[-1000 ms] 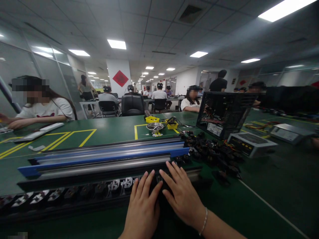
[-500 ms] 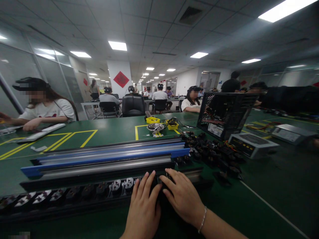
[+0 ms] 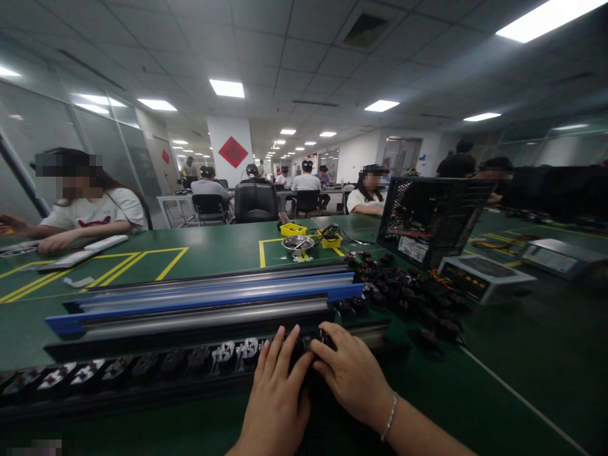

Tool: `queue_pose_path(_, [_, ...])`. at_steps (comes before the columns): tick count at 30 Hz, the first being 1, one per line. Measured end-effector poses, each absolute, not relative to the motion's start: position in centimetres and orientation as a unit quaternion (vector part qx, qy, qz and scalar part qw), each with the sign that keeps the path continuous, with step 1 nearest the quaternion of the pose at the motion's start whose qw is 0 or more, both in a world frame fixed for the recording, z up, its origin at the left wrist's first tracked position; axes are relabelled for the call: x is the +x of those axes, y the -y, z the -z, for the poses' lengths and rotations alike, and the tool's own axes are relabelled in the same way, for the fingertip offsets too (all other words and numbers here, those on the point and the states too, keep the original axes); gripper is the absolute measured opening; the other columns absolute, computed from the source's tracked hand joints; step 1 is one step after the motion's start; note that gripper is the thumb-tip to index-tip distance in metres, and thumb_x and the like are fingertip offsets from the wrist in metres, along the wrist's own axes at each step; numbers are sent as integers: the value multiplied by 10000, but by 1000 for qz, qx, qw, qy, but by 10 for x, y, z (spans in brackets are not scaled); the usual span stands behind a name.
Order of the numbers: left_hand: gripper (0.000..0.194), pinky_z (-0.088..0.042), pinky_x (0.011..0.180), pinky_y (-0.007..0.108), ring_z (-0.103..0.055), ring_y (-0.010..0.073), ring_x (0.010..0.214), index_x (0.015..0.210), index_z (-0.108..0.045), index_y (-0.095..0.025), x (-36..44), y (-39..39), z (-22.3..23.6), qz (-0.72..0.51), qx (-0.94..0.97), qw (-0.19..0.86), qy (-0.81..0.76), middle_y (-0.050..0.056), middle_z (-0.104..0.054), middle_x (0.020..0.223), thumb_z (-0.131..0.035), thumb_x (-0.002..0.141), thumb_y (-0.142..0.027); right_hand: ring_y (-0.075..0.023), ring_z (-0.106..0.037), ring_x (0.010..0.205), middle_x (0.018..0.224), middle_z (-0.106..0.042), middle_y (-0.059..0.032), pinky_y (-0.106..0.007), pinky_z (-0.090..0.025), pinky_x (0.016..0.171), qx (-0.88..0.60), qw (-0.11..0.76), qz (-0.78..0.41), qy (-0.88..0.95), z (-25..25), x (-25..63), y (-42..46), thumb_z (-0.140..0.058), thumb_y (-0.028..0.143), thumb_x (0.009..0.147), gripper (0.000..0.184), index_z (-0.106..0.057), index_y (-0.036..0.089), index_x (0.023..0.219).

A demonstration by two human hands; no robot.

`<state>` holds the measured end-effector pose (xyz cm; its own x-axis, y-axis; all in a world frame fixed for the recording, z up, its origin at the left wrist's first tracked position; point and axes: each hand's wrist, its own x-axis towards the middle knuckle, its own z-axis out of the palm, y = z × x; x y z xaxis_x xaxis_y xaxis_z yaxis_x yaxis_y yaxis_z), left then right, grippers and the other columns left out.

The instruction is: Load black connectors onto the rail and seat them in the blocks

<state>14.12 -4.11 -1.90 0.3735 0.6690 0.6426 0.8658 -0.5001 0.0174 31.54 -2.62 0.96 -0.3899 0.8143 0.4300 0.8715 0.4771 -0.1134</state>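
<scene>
A long black rail (image 3: 118,399) crosses the table in front of me, holding a row of black plug-like pieces (image 3: 199,358), a few with shiny faces. My left hand (image 3: 280,392) lies over the rail near its right part, fingers stretched out, touching the row. Beside it, my right hand (image 3: 354,377) has bent fingers round a small dark plug-like piece (image 3: 327,337) at the rail; the fingers partly hide it. A heap of loose plug-like pieces (image 3: 408,291) lies beyond my right hand.
Behind the rail lie more rails, including a blue one (image 3: 209,304). A metal bowl (image 3: 297,244) and yellow boxes (image 3: 293,229) sit farther back. An open computer case (image 3: 427,218) and a power supply (image 3: 484,278) stand at right. A co-worker (image 3: 95,202) sits at left.
The view has shifted slightly. My right hand's fingers are bent a little more at the rail, and my left hand stays almost in place.
</scene>
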Motion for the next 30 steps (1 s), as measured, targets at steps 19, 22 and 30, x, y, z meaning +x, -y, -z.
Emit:
queue_pose_path(19, [530,-338,1043,476,-251,252,1341,1208,-524,-279,140,42,17,297,-824,157,457,10,-350,1440,-479,715,-88,-202,-517,1076,1185,-553,-58,-365,-437,869,-518,257,69,813,-11,317,24,-419,296,885,246,-617,301,1030])
queue_pose_path(22, [534,-340,1041,473,-264,247,1337,1213,-519,-277,141,42,17,296,-824,159,456,8,-354,1438,-477,715,-90,-194,-536,1052,1169,-570,-59,-371,-432,876,-523,270,72,806,-11,315,23,-417,289,887,303,-552,301,1158])
queue_pose_path(30, [535,-326,1046,442,-357,229,1285,1191,-536,-272,141,42,14,290,-825,171,454,17,-401,1409,-486,693,-85,-173,-575,994,1056,-636,-38,-336,-435,868,-543,313,57,777,-15,309,22,-434,224,859,250,-588,241,1056])
